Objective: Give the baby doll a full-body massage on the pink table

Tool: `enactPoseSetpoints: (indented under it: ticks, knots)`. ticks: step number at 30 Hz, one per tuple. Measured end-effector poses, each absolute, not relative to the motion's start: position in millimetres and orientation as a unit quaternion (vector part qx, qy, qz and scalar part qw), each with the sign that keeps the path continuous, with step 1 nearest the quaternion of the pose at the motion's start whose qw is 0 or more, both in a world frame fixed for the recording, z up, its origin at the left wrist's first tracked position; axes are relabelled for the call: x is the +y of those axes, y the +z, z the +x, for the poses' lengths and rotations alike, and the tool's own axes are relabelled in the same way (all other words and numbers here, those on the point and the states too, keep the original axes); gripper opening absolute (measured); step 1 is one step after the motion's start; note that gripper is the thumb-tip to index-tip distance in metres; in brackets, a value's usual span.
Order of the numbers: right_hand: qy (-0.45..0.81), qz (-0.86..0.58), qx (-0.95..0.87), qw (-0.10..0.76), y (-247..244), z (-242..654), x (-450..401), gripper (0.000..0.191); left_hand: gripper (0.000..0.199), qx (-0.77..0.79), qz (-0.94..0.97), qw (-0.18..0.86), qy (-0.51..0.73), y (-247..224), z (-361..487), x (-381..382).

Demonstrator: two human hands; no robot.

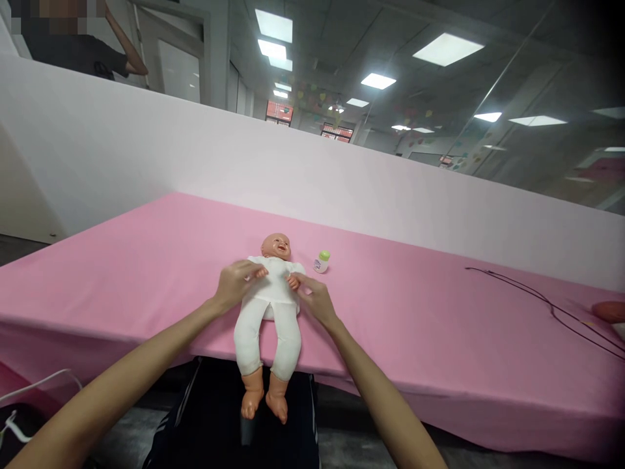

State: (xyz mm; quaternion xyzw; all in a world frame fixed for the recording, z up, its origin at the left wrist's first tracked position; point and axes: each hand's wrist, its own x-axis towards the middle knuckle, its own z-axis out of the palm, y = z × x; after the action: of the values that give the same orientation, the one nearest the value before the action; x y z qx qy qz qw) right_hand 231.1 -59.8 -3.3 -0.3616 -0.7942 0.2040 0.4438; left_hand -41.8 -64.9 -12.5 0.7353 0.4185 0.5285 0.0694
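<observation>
Vinyl baby doll in white knit suit on its back on pink cloth-covered worktop, bare feet past near edge. Suit on, covering body and legs. Left hand half-curled on doll's chest, hold unclear. Right hand loosely open at doll's side, no clear hold. Small white bottle with green cap upright near doll's head, untouched, cap on.
</observation>
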Motion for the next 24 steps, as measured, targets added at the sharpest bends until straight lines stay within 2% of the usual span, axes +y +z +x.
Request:
enactPoseSetpoints:
  ticks: [3, 6, 9, 12, 14, 19, 24]
  knots:
    - [0.123, -0.321, -0.863, 0.370, -19, 223, -69, 0.024, 0.025, 0.365, 0.831, -0.021, 0.421, -22, -31, -74]
    - [0.134, -0.328, -0.854, 0.381, -25, 224, -71, 0.025, 0.025, 0.382, 0.813, -0.028, 0.439, -25, -33, -74]
    - [0.212, -0.385, -0.770, 0.462, -16, 235, -63, 0.030, 0.025, 0.464, 0.708, 0.030, 0.531, -20, -50, -67]
    - [0.249, -0.477, -0.618, 0.573, -8, 261, -47, 0.040, 0.058, 0.555, 0.598, 0.086, 0.572, -17, -81, -55]
    - [0.269, -0.537, -0.537, 0.593, -9, 285, -35, 0.043, 0.068, 0.616, 0.561, 0.097, 0.544, -18, -107, -46]
    - [0.359, -0.624, -0.458, 0.521, -32, 334, -15, 0.045, 0.044, 0.747, 0.534, 0.093, 0.386, -37, -148, -31]
    - [0.339, -0.673, -0.483, 0.446, -45, 348, -16, 0.045, 0.046, 0.791, 0.550, 0.014, 0.269, -54, -149, -32]
